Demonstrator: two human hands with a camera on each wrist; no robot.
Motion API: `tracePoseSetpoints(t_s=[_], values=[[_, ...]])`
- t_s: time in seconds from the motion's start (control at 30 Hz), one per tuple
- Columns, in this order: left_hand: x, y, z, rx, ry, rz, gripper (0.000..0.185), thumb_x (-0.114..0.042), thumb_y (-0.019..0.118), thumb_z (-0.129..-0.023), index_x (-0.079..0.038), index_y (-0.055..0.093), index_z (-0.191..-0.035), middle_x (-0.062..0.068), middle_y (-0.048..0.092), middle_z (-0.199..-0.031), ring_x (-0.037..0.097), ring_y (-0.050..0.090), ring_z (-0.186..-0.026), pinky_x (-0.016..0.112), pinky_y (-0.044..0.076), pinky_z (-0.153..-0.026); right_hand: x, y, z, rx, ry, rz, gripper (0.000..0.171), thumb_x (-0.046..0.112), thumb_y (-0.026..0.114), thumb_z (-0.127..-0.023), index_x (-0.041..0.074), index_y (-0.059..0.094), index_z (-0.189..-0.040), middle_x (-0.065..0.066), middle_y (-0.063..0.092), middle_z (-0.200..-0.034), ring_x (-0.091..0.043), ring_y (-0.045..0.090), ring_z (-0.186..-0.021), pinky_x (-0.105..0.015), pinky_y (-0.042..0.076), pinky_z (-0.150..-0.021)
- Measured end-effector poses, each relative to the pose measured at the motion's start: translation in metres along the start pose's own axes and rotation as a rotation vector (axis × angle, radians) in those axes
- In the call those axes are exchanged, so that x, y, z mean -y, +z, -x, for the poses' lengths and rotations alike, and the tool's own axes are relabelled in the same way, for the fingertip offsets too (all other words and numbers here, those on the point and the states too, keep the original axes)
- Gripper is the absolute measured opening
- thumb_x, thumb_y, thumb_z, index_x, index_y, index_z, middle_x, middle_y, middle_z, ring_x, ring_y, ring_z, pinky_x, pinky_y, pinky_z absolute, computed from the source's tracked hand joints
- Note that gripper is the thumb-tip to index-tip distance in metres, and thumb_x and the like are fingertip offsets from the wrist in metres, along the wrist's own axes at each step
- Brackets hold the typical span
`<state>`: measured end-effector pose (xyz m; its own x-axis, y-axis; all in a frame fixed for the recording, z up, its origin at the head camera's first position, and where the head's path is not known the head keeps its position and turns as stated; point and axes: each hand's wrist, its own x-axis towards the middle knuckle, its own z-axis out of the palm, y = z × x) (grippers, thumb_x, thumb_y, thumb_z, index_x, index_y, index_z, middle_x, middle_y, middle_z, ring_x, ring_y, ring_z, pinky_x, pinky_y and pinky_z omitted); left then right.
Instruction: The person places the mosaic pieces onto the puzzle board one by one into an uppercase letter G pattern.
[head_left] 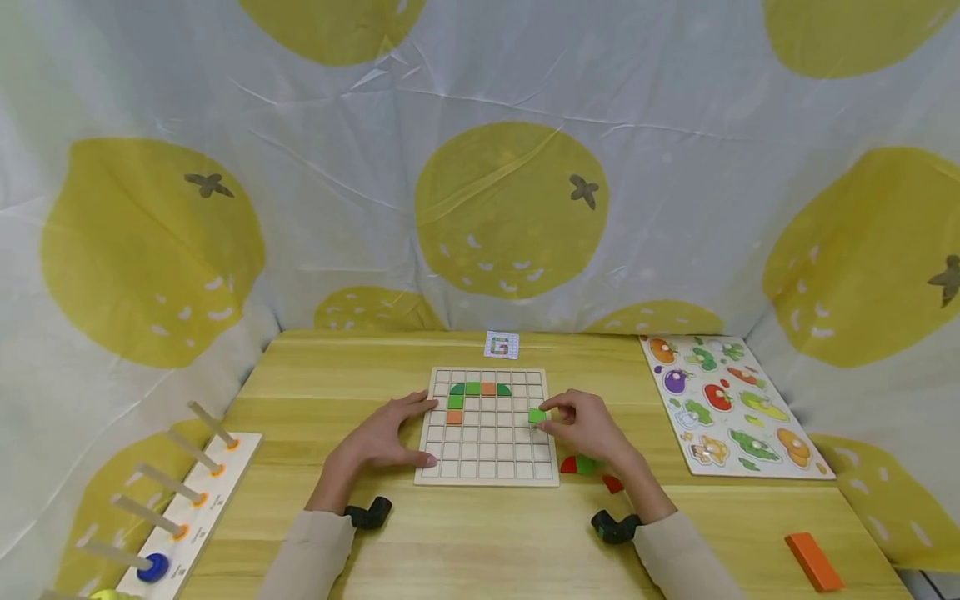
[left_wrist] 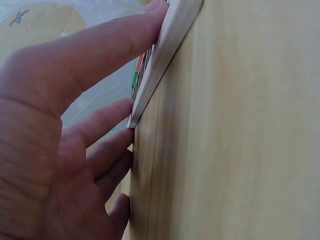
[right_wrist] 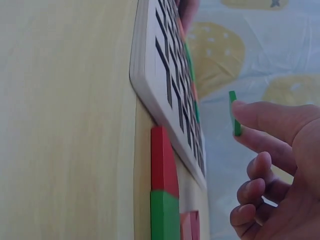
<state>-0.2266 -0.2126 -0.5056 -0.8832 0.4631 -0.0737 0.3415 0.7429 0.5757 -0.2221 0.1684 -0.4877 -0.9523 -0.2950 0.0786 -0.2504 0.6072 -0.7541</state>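
You have open table [head_left: 480, 533] in front of the grid board [head_left: 487, 479]. To its right, loose red and green pieces [head_left: 581, 465] crowd the edge; the fruit puzzle [head_left: 731, 408] sits farther right.

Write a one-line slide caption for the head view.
Right hand pinches a green tile above the wooden grid board while the left hand steadies its left edge.

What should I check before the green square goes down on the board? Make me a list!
1. Green square pinched in the right hand: ok.
2. Left hand steadying the grid board at its edge: ok.
3. Square held above the board, not yet seated: ok, per right wrist view.
4. Cell underneath free: cannot tell, fingers hide it.
5. Pattern card readable from here: not ok, too small.
6. Spare pieces within reach beside the board: ok.
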Motion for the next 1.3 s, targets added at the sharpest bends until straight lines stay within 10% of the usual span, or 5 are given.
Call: tracePoseSetpoints(t_s=[1.3], values=[[0.002,0.0,0.0,0.006,-0.017,0.006,0.096,-0.056,0.087,-0.074,-0.023,0.048,-0.156,0.004,0.031,-0.169,0.042,0.028,-0.155,0.068,0.03,-0.12,0.053,0.091,-0.037,0.102,-0.051,-0.002,0.019,0.025,0.082,-0.086,0.018,0.081,-0.104,0.004,0.047,-0.068,-0.012,0.045,-0.068,-0.023,0.034,-0.057]])
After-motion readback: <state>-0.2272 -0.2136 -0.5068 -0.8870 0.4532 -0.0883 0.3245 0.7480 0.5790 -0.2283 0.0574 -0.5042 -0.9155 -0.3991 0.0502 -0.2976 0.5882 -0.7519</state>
